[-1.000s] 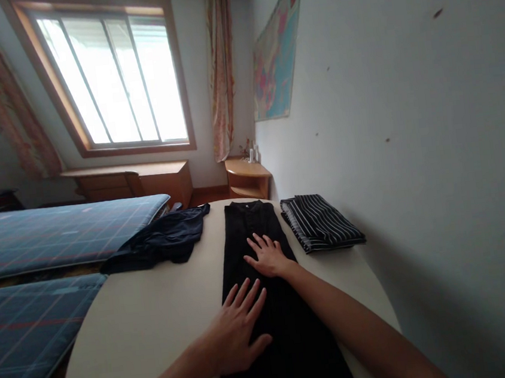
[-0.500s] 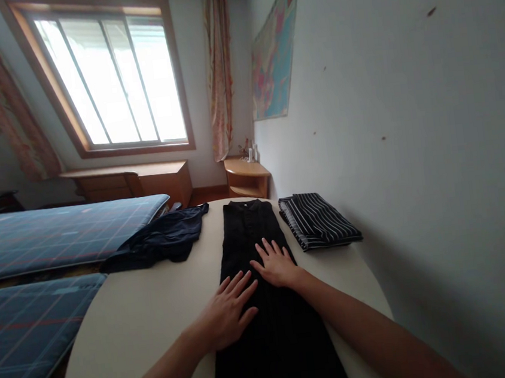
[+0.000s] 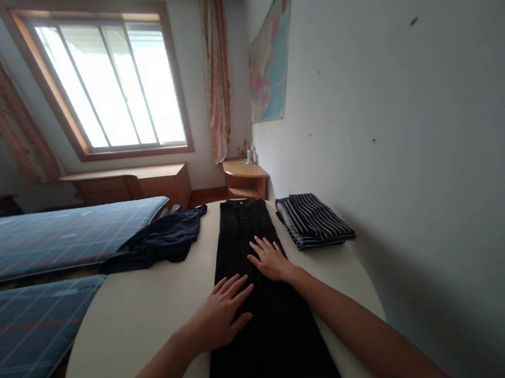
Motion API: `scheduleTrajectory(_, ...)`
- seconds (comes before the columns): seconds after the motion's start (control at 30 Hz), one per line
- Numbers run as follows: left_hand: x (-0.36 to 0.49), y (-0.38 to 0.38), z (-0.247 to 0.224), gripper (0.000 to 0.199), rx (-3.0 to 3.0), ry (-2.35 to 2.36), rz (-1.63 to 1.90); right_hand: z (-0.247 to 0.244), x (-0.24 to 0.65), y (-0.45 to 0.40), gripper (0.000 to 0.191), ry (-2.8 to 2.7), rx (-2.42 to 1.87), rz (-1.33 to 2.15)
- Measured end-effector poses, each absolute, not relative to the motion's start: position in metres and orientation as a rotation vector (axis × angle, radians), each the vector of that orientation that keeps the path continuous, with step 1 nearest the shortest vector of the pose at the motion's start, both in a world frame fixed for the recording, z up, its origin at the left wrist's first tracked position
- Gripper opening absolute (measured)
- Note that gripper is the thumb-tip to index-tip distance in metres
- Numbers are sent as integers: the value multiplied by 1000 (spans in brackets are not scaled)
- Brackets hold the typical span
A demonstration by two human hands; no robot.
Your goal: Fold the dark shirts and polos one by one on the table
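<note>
Pale walls, a bright window (image 3: 110, 86) and a wall map (image 3: 269, 67) form the background behind a rounded cream counter (image 3: 115, 342). Down its middle lies our black garment (image 3: 274, 355), long, narrow and flat, with its collar beside the far rim and its wide end toward us. Our left hand (image 3: 215, 322) rests palm down over its left side; our right hand (image 3: 272, 264) rests farther up, near its right edge. The fingers of both hands are spread and grasp nothing. For smooth cloth, we judge it best to keep the palms flat, press lightly and evenly, and work outward from the centre, one hand steadying while the other glides, so that neither long edge is dragged crooked. Beside the collar end, on our right, sits a folded black cloth with white stripes (image 3: 319, 221); on our left, a rumpled dark navy garment (image 3: 162, 237) stretches from the counter toward a blue plaid mattress (image 3: 59, 236). A small pale label (image 3: 241, 203) shows inside the collar, too tiny for us to read. We can make out no brand, and the map's lettering is illegible.
</note>
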State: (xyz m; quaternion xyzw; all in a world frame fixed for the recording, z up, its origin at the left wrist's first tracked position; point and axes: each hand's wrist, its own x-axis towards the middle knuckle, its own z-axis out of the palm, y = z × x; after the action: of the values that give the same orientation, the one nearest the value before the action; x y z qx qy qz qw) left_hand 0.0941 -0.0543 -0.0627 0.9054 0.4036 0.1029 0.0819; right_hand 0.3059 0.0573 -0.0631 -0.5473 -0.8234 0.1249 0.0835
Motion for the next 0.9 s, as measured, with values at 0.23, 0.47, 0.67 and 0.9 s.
scheduleTrajectory(0.23, 87, -61, -66, 61, 2620, 1206, 273, -59, 326, -17, 69, -2630, -1340, 423)
scheduleTrajectory(0.47, 80, -53, -62, 49, 2550, 1186, 430, -53, 318, -52, 37, -2341, -1406, 552)
scheduleTrajectory(0.67, 80, -52, -70, 56, 2585, 1198, 403, -62, 302, -50, 17, -2131, -1490, 473)
scheduleTrajectory(0.9, 81, -58, -70, 57, 2685, 1187, 391, -61, 315, -57, 13, -2194, -1249, 407)
